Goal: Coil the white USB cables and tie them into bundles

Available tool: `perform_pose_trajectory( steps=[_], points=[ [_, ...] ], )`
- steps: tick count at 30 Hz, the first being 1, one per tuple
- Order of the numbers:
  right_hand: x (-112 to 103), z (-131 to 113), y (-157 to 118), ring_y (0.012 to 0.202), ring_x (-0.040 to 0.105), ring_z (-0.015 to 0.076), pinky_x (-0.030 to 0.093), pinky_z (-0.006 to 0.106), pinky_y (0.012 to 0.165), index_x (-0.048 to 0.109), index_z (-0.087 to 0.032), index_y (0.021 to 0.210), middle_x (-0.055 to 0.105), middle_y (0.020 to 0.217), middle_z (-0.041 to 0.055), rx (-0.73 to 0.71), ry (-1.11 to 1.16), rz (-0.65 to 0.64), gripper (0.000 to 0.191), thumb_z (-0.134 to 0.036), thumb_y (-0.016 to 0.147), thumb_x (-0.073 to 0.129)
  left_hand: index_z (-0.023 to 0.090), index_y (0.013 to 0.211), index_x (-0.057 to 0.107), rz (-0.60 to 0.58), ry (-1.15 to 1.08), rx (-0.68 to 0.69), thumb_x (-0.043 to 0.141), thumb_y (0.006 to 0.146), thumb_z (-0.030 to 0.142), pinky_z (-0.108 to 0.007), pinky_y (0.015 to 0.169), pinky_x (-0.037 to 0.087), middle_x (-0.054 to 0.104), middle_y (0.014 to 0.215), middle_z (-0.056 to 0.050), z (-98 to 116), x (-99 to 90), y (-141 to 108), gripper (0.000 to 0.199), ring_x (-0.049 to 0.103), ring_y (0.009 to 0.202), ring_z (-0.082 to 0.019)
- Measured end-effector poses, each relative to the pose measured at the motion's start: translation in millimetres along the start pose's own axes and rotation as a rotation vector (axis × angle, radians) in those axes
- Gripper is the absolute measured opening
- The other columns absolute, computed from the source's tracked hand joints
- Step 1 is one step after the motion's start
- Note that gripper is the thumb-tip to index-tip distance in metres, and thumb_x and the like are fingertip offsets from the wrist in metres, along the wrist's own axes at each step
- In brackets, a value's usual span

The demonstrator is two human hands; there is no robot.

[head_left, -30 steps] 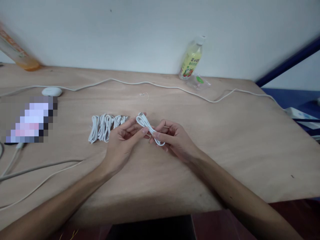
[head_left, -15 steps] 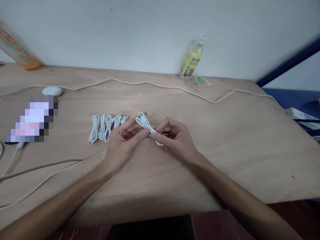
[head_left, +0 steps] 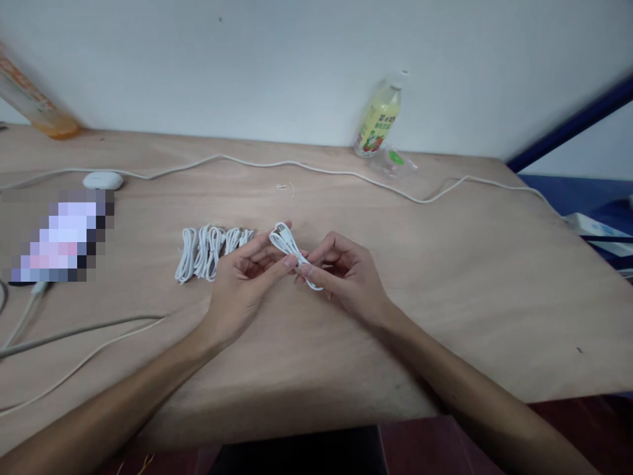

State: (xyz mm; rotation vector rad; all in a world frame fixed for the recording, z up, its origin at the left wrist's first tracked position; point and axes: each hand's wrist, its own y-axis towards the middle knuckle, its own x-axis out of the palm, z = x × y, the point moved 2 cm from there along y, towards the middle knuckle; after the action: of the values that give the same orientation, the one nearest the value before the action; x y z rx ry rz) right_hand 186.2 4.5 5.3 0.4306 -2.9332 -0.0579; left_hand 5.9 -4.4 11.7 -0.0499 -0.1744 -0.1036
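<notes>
A small coiled white cable (head_left: 285, 241) is held between both hands over the middle of the wooden table. My left hand (head_left: 247, 274) pinches its middle between thumb and fingers from the left. From the right, my right hand (head_left: 349, 270) grips the same bundle just beside the left thumb, its fingers curled. Loops stick out above the thumbs and below them. Several bundled white cables (head_left: 186, 256) lie in a row on the table, the rightmost ones partly hidden behind my left hand.
On the table (head_left: 494, 277) a long white cord (head_left: 306, 168) runs across the back. A leaning bottle (head_left: 380, 122), a plastic wrapper (head_left: 395, 161) and small scraps (head_left: 285, 188) lie behind; a blurred phone (head_left: 64, 234), white case (head_left: 103, 180) and another bottle (head_left: 54, 125) are at the left.
Both hands keep their hold with almost no movement. The upper loops of the held cable have shifted very slightly to the right.
</notes>
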Motion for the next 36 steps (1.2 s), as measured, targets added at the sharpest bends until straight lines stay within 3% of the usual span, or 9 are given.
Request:
perform_pose_trajectory(
  steps=[8,11,16,22,29,36],
  points=[
    [1.7,-0.3,1.6,0.06,0.064,0.014,0.039,0.024,0.046,0.065,-0.025,0.084,0.081,0.078,0.002,0.047,0.033,0.008,0.043,-0.058,0.084,0.092,0.021,0.145,0.074,-0.051,0.0,0.018,0.085,0.091,0.033,-0.04,0.098,0.065,0.087,0.111,-0.009,3.3,2.2,-0.6,0.057,0.082,0.101,-0.025],
    [0.7,2.2,2.9,0.059,0.062,0.0134,0.036,0.023,0.045,0.063,-0.024,0.083,0.081,0.078,0.0024,0.083,0.064,-0.017,0.045,-0.059,0.083,0.092,0.02,0.142,0.074,-0.051,0.002,0.024,0.088,0.088,0.034,-0.04,0.095,0.066,0.087,0.106,-0.008,3.4,2.7,-0.2,0.058,0.082,0.094,-0.023],
    [0.1,4.1,4.0,0.053,0.055,0.0111,0.035,0.023,0.045,0.063,-0.024,0.08,0.08,0.075,0.0022,0.154,0.106,-0.076,0.046,-0.059,0.083,0.092,0.023,0.137,0.078,-0.021,-0.025,0.015,0.094,0.084,0.036,-0.036,0.086,0.067,0.086,0.096,-0.004,2.2,2.6,0.3,0.056,0.078,0.079,-0.019],
    [0.4,2.5,4.0,0.053,0.053,0.0107,0.035,0.023,0.044,0.065,-0.023,0.08,0.078,0.075,0.0017,0.182,0.069,-0.094,0.045,-0.061,0.085,0.09,0.023,0.133,0.08,-0.003,0.004,0.014,0.092,0.085,0.034,-0.034,0.081,0.064,0.085,0.096,-0.003,1.3,1.0,-0.4,0.051,0.076,0.077,-0.018],
    [-1.5,-0.4,5.2,0.052,0.047,0.0099,0.033,0.024,0.044,0.072,-0.023,0.08,0.068,0.07,-0.002,0.147,-0.009,-0.102,0.042,-0.061,0.084,0.09,0.026,0.121,0.085,0.073,0.032,0.044,0.094,0.081,0.034,-0.036,0.087,0.065,0.086,0.097,-0.002,-4.6,-3.2,2.3,0.042,0.078,0.085,-0.019],
    [0.4,2.2,4.4,0.061,0.056,0.012,0.041,0.026,0.053,0.071,-0.024,0.08,0.071,0.076,-0.0019,0.138,0.009,-0.115,0.037,-0.051,0.08,0.096,0.026,0.105,0.09,0.031,0.103,0.047,0.092,0.083,0.036,-0.034,0.076,0.064,0.086,0.088,-0.002,-1.8,-2.2,4.4,0.024,0.075,0.076,-0.02]
  ],
)
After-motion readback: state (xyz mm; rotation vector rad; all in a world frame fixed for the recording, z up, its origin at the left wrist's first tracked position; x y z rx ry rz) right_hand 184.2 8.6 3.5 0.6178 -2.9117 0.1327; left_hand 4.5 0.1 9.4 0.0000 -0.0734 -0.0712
